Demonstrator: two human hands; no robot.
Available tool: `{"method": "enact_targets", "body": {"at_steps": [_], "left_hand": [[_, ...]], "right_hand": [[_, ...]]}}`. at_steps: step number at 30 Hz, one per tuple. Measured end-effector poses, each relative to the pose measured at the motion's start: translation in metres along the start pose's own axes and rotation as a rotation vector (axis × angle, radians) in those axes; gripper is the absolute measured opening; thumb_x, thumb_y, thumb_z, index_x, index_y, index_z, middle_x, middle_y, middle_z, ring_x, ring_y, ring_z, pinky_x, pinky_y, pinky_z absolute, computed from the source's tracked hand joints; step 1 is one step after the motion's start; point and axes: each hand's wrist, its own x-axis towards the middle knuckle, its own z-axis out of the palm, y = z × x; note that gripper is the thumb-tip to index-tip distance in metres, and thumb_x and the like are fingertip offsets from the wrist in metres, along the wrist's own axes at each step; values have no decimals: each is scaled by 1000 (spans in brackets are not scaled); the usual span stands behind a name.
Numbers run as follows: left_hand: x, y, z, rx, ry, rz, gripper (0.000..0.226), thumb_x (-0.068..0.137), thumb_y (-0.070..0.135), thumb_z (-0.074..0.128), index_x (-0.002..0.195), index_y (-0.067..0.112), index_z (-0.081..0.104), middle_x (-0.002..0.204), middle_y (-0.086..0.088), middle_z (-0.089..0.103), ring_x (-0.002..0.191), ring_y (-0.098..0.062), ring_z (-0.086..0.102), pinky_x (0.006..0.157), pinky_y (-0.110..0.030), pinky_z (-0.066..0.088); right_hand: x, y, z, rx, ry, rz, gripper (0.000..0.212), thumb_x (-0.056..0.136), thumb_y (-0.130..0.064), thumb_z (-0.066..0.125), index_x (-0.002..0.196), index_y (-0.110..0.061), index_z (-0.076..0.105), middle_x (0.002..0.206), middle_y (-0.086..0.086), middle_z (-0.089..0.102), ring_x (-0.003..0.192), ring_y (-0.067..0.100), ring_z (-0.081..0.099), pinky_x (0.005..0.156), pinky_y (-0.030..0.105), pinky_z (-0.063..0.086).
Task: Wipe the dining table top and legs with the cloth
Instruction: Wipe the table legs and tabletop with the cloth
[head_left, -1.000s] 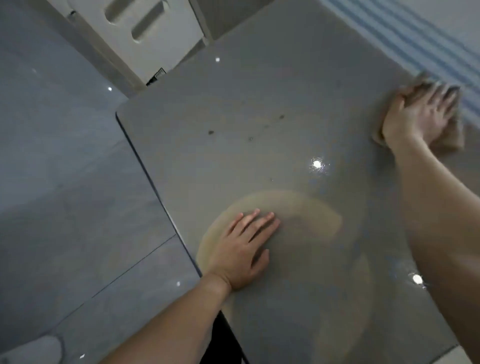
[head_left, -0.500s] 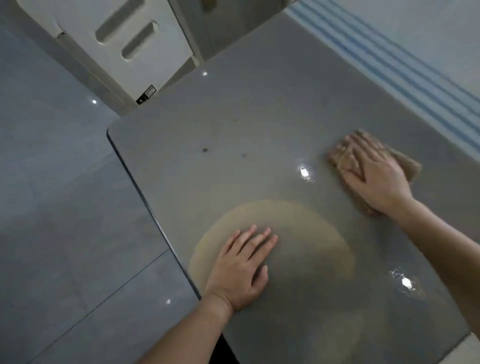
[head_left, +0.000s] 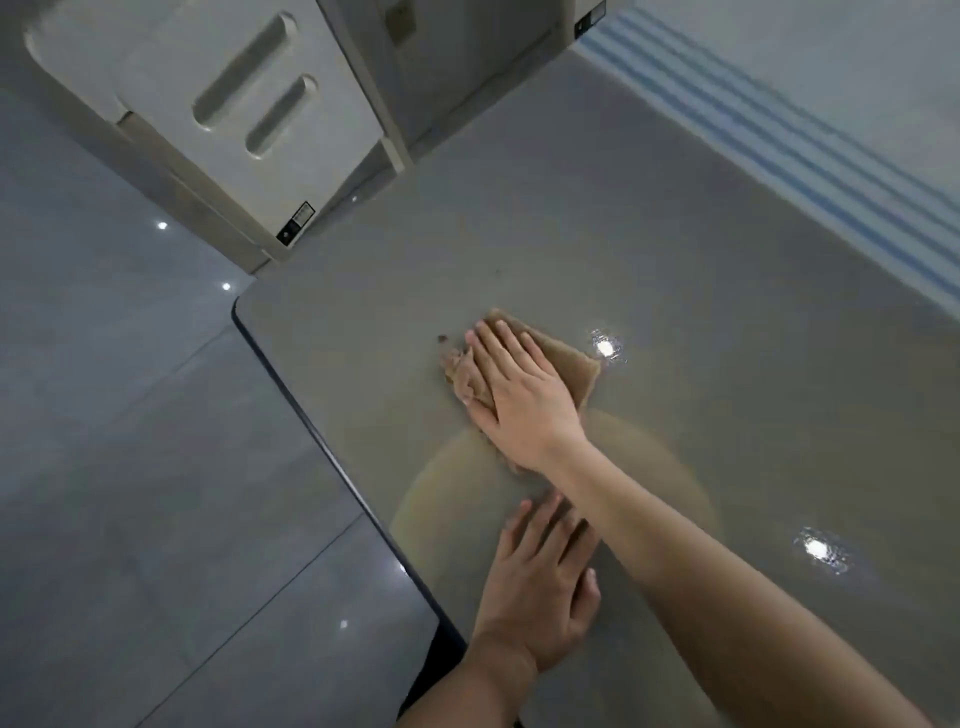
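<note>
Cloth (head_left: 571, 364) now farther left, beside crumbs (head_left: 443, 339)

Cloth (head_left: 569, 361) on table (head_left: 675, 260) under right hand (head_left: 524, 400), left hand (head_left: 540, 587) nearer

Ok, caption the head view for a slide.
Right hand presses the brown cloth flat on the grey table top; left hand rests flat nearby.

Right hand (head_left: 519, 400) flat, fingers (head_left: 498, 348) straight, forearm (head_left: 675, 535) crossing above left hand (head_left: 540, 587); palm down, fingers spread
</note>
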Motion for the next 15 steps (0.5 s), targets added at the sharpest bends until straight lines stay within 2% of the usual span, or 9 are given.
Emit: {"method": "enact_targets", "body": {"at_steps": [6,9,12,15], "left_hand": [[0,1,-13,-91,-93,-16,52,86,35,49,137,24,45,143,6,44,140,-19,31,115,-39,22],[-4,-13,-19,-161,-90,93,54,88,31,47,141,24,42,148,5,39,144,-18,23,118,-36,15],[-7,-62,-42,-135,-39,278,52,89,28,46,140,20,45,149,1,42,142,-19,27,119,-36,15],[12,-143,-83,-20,109,153,56,89,30,44,144,20,41,152,1,40,143,-21,29,119,-38,16]], "right_hand": [[-8,4,-11,-41,-73,6,69,95,-51,34,153,-17,21,160,-2,22,149,13,10,121,30,2],[-8,3,-13,-45,-59,23,69,94,-51,38,153,-19,22,160,-4,21,149,11,9,121,26,-1],[-7,6,-12,-37,-47,25,70,92,-52,39,153,-19,25,159,-5,23,148,10,11,121,25,0],[-7,2,-10,1,-30,28,69,90,-50,41,152,-20,28,159,-5,25,148,9,12,121,27,4]]}}
